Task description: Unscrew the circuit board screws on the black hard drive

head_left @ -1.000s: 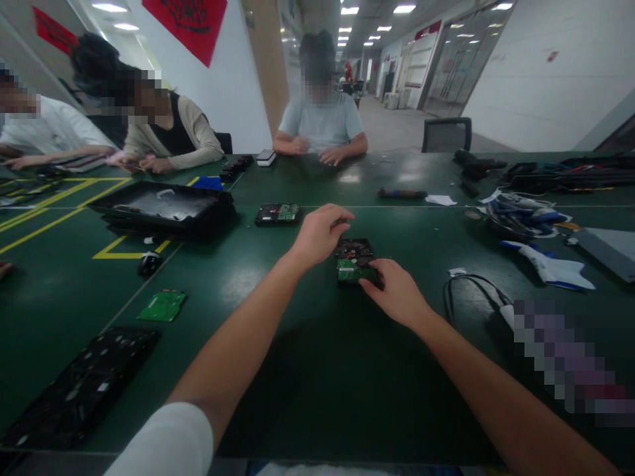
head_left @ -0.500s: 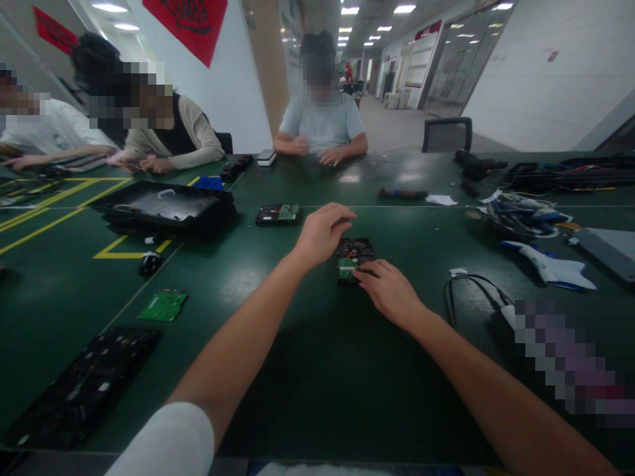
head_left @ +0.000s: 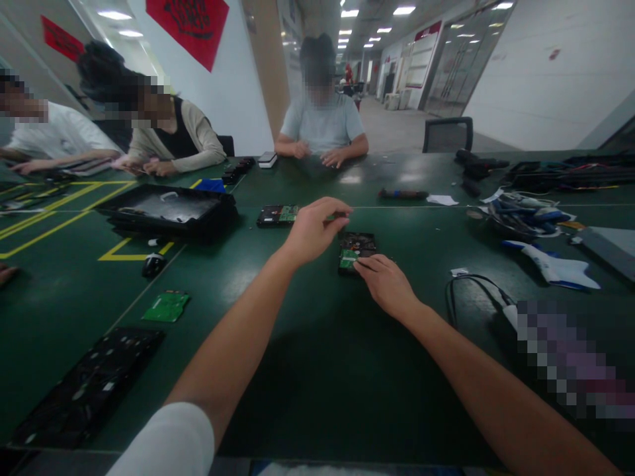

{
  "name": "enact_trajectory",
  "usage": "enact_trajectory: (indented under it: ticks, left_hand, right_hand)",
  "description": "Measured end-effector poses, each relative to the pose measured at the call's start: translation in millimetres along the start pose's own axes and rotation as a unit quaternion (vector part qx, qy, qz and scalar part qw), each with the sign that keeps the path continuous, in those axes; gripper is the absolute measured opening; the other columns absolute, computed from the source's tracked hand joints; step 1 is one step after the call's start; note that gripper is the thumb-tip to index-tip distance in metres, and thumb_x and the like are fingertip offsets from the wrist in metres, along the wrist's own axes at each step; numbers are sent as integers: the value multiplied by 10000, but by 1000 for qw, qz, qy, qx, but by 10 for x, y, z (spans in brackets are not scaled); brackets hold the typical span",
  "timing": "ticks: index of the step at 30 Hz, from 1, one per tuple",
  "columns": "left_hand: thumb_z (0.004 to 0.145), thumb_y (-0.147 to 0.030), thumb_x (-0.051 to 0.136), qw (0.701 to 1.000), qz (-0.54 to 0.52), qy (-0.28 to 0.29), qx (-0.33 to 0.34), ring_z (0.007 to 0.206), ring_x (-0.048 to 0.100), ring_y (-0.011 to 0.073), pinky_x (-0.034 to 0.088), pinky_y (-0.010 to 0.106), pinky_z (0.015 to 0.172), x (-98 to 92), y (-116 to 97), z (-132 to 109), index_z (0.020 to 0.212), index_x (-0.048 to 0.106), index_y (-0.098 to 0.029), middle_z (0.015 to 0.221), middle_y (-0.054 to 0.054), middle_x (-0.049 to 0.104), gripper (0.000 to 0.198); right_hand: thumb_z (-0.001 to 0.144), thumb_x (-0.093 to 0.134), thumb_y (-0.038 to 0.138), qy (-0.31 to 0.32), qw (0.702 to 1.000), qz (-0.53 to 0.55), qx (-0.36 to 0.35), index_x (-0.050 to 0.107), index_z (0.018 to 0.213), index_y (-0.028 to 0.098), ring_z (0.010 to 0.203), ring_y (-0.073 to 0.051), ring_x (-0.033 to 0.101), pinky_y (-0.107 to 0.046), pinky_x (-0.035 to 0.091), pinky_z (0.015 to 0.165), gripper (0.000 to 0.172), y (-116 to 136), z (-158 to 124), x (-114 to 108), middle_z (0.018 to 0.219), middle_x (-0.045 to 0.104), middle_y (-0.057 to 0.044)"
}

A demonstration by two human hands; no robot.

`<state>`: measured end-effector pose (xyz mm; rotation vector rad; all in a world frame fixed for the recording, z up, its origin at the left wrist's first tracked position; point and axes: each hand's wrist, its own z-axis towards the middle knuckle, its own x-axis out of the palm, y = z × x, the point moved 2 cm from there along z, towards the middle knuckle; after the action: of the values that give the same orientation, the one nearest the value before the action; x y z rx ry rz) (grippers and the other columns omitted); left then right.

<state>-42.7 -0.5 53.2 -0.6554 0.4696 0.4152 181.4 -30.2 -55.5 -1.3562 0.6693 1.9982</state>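
A black hard drive [head_left: 364, 243] with a small green circuit board on its near part lies on the table in front of me. My right hand [head_left: 389, 285] is at its near right edge, fingers together and fingertips against the board side. Above and left of the drive, my left hand [head_left: 317, 228] hovers with bent fingers; a gap shows between thumb and forefinger, and nothing is visibly held. Behind the left hand lies a second hard drive [head_left: 272, 215], partly covered by it. A loose green circuit board [head_left: 167, 307] rests farther left.
A black slotted panel [head_left: 92, 383] lies at the near left, with a mouse [head_left: 153, 264] and a black tray-like casing [head_left: 169, 210] beyond. Cables [head_left: 518, 218], a glove [head_left: 555, 264] and a screwdriver [head_left: 403, 194] lie to the right. Several people sit across the table.
The hard drive has shifted slightly away from me, with my right hand at it. My left hand has moved a little left and up, away from the drive.
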Motion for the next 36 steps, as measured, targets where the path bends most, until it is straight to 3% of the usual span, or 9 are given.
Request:
enact_trajectory:
  ticks: [9,36]
  left_hand:
    - [980,-127,683,1000,1,12,6,1134,728,207,625,380,975,25,-3,-4,1108,765,-211,1171,78,792,173]
    - [979,-141,703,999,19,15,29,1129,742,215,601,406,1018,136,-2,-18,1141,763,-227,1165,74,797,193]
  right_hand:
    - [1029,514,80,6,1000,-1,-2,727,1423,185,1265,-305,600,-504,493,1141,461,14,0,25,1473,692,-128]
    - [1034,525,88,-2,1000,5,1,736,1410,222,1257,-297,600,-485,501,1095,452,16,-5,32,1448,706,-116]
